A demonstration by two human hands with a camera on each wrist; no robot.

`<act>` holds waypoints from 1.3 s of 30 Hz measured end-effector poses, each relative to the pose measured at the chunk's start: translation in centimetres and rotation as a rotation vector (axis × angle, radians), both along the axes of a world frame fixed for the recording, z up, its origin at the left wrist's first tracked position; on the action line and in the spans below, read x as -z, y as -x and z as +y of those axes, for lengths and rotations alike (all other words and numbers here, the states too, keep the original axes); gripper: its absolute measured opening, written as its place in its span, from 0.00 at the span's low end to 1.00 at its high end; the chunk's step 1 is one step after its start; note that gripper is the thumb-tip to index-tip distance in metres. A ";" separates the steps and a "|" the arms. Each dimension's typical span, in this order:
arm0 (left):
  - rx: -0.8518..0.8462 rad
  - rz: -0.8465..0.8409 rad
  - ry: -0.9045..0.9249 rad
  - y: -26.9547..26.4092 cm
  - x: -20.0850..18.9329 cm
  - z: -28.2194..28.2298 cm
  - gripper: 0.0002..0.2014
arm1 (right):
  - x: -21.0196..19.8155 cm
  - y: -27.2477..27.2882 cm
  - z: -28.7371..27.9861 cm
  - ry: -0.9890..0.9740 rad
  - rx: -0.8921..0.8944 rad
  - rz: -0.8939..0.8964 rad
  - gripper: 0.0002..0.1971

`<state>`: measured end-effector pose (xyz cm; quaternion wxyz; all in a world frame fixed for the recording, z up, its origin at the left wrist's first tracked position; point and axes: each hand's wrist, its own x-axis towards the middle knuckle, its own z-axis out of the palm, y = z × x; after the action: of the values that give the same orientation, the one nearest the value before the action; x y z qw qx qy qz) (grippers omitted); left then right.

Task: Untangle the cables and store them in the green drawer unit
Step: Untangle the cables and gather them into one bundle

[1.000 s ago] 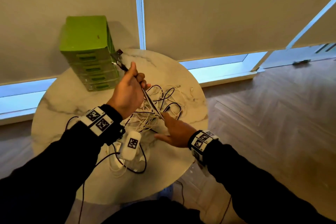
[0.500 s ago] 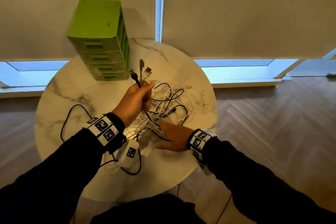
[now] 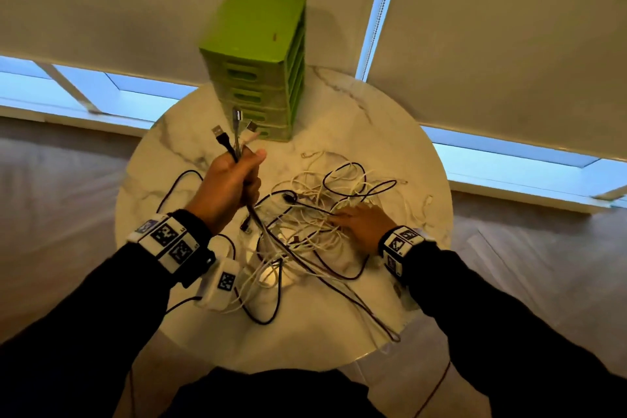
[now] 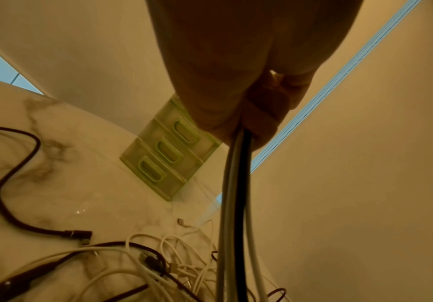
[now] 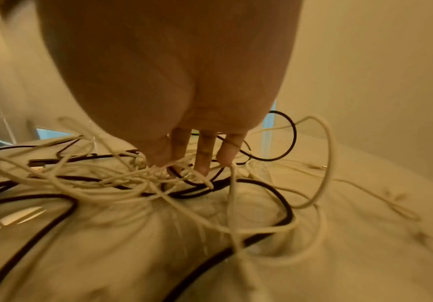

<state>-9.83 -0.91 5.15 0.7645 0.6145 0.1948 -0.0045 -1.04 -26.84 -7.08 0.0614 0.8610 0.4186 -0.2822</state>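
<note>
A tangle of white and black cables (image 3: 325, 210) lies in the middle of the round marble table (image 3: 390, 132). My left hand (image 3: 234, 180) is raised above the table and grips three cable ends (image 3: 235, 132) in a fist, their plugs sticking up; in the left wrist view the held cables (image 4: 235, 194) hang down from the fist (image 4: 249, 114). My right hand (image 3: 363, 219) lies on the right side of the tangle, and its straight fingers (image 5: 206, 155) reach down into the white strands (image 5: 137, 175). The green drawer unit (image 3: 258, 61) stands at the table's far edge, all drawers closed.
A white device with a marker tag (image 3: 220, 282) hangs below my left wrist over the table's near side. A loose black cable (image 4: 16, 183) curves across the left of the table. Window blinds (image 3: 475, 27) close off the far side; wooden floor surrounds the table.
The left hand has drawn the gripped cable ends up and turned their plugs upright. The right hand has moved right, onto the tangle. The head view has swung, so the drawer unit now sits in the centre.
</note>
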 end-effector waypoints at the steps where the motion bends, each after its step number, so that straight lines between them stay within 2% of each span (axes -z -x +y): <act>1: -0.012 -0.003 -0.003 0.2 0.2 0.1 0.19 | -0.1 -0.7 0.0 -0.015 0.014 -0.029 0.23; 3: -0.023 -0.002 -0.002 0.5 0.3 0.2 0.19 | -1.0 -1.5 0.6 -0.067 0.072 -0.039 0.18; 5: -0.022 -0.003 -0.001 0.7 0.5 0.0 0.18 | -1.7 -1.8 1.7 -0.096 0.101 -0.079 0.17; 8: -0.010 0.006 -0.022 1.0 0.9 0.0 0.07 | -1.9 -1.7 4.2 -0.090 0.108 -0.147 0.19; 10: -0.003 0.009 -0.036 1.1 1.2 0.1 0.05 | -1.6 -1.2 6.1 -0.105 0.107 -0.162 0.19; 16: 0.019 0.034 -0.062 1.6 2.0 0.8 0.05 | 0.8 0.0 8.8 -0.172 0.199 -0.031 0.15; 17: 0.025 0.041 -0.060 1.7 2.2 0.9 0.08 | 0.8 -0.2 8.7 -0.200 0.243 0.001 0.14; 19: 0.024 0.064 -0.023 1.7 2.7 1.4 0.18 | 0.1 -0.8 8.6 -0.335 0.376 0.056 0.12; 20: 0.011 0.069 0.018 1.7 2.9 1.6 0.19 | -0.7 -1.1 8.5 -0.435 0.466 0.068 0.11; 22: -0.049 0.083 0.111 1.5 3.6 1.9 0.18 | -2.8 -1.8 8.4 -0.662 0.618 0.053 0.11; 24: -0.116 0.086 0.202 1.3 4.0 1.8 0.15 | -5.3 -1.5 8.5 -0.849 0.672 0.065 0.09; 27: -0.142 0.048 0.247 0.8 3.8 1.2 0.14 | -8.6 1.0 9.6 -0.983 0.600 0.143 0.07; 32: 0.001 -0.034 0.123 0.9 2.5 -0.2 0.16 | -11.2 6.0 11.6 -0.976 0.477 0.138 0.06; 36: 0.068 -0.069 0.172 1.8 1.8 -0.8 0.10 | -11.7 7.8 12.2 -0.988 0.495 0.091 0.07; 38: 0.081 -0.068 0.105 2.4 2.0 -0.7 0.14 | -11.6 8.2 12.3 -0.980 0.517 0.100 0.08; 39: 0.084 -0.059 0.040 2.7 2.0 -0.6 0.21 | -11.3 8.4 12.3 -0.958 0.509 0.080 0.09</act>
<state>-12.52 -1.54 3.19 0.7811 0.6066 0.1461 -0.0224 -9.47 -14.52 4.25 -0.4240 0.8554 0.2807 -0.0985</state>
